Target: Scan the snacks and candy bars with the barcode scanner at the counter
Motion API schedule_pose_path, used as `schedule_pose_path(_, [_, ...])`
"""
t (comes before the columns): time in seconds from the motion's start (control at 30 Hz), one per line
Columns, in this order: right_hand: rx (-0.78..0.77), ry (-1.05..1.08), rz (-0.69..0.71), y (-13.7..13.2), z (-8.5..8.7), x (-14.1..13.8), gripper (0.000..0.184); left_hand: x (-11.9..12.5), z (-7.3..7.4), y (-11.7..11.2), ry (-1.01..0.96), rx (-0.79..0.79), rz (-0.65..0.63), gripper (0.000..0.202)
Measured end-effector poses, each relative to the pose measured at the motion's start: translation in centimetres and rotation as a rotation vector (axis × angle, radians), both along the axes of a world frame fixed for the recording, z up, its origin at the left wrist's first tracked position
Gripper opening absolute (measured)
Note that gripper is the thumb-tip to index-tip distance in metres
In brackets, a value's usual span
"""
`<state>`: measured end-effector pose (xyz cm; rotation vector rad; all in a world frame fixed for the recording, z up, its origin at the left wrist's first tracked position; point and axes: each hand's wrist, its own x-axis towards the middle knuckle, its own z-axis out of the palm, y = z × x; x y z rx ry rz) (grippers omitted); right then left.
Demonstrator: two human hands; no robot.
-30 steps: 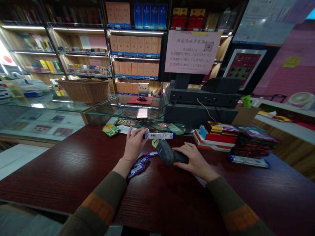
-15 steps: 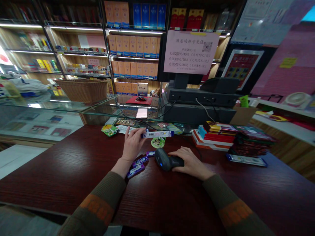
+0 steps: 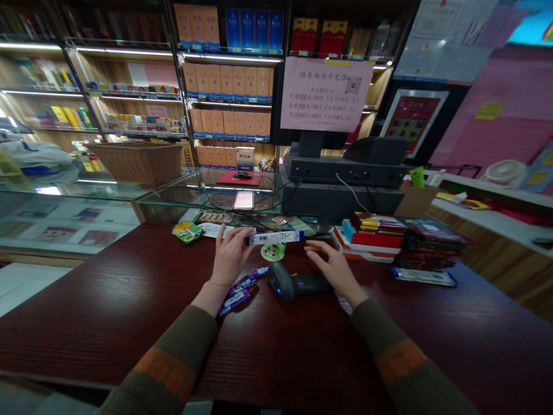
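Hands at a dark wooden counter (image 3: pixel 129 300). We take the barcode scanner (image 3: pixel 298 284) as the centre of the dial, with 12 o'clock at the far side. It lies on the counter, head toward 9 and handle toward 3; we note a small blue light on the head. At 10 o'clock we see the left hand (image 3: pixel 230 257), its thumb and fingers pinching the left end of a white wrapped bar (image 3: pixel 279 237) with blue ends. The bar is held at 11 o'clock, nearly level. At 2 o'clock the right hand (image 3: pixel 334 266) has its fingers loosely spread, fingertips just beside the bar's free end; we cannot tell whether the palm touches the scanner's handle. Nearer us than the bar, also at 11, lies a round green packet (image 3: pixel 273 252). At 9 we find small purple packets (image 3: pixel 234 301), close to the left wrist. Farther out at 2 stands a stack of boxes (image 3: pixel 367 241), and at 3 lies a second blue-ended bar (image 3: pixel 423 276), beside dark packets (image 3: pixel 432 242).
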<state>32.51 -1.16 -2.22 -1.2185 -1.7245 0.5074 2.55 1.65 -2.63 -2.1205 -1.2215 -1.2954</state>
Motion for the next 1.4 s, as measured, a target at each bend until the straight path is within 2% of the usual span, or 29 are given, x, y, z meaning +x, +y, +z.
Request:
schedule_pose_path(0.17, [-0.011,0.298,-0.051,2.3,-1.0,-0.7,0.044,0.3,0.1,-0.2,0.007,0.013,-0.011,0.033])
schedule_pose_path(0.37, [-0.023,0.441,-0.069,3.2,-0.8,-1.4,0.043,0.7,0.0,-0.3,0.029,0.033,-0.038,0.034])
schedule_pose_path(0.57, [-0.012,0.415,-0.114,3.0,-0.5,-1.4,0.038,1.0,0.3,-0.6,0.062,0.057,-0.056,0.031])
schedule_pose_path(0.83, [0.015,0.396,-0.121,2.2,0.3,-0.5,0.044,1.0,1.0,-0.8,0.165,0.034,-0.113,0.03])
schedule_pose_path(1.03, [0.049,0.399,-0.136,1.3,0.9,0.4,0.043,1.7,2.7,-1.5,0.23,0.006,-0.133,0.038])
schedule_pose_path(1.17, [0.081,0.397,-0.155,0.3,1.2,2.0,0.04,3.1,4.0,-2.1,0.291,-0.011,-0.175,0.033])
schedule_pose_path(1.3, [0.091,0.357,-0.216,-0.8,1.1,4.5,0.041,5.5,4.8,-2.7,0.32,-0.005,-0.21,0.026])
schedule_pose_path(1.4, [0.17,0.214,-0.285,-2.0,1.0,7.0,0.039,8.0,5.3,-3.1,0.341,-0.003,-0.244,0.025])
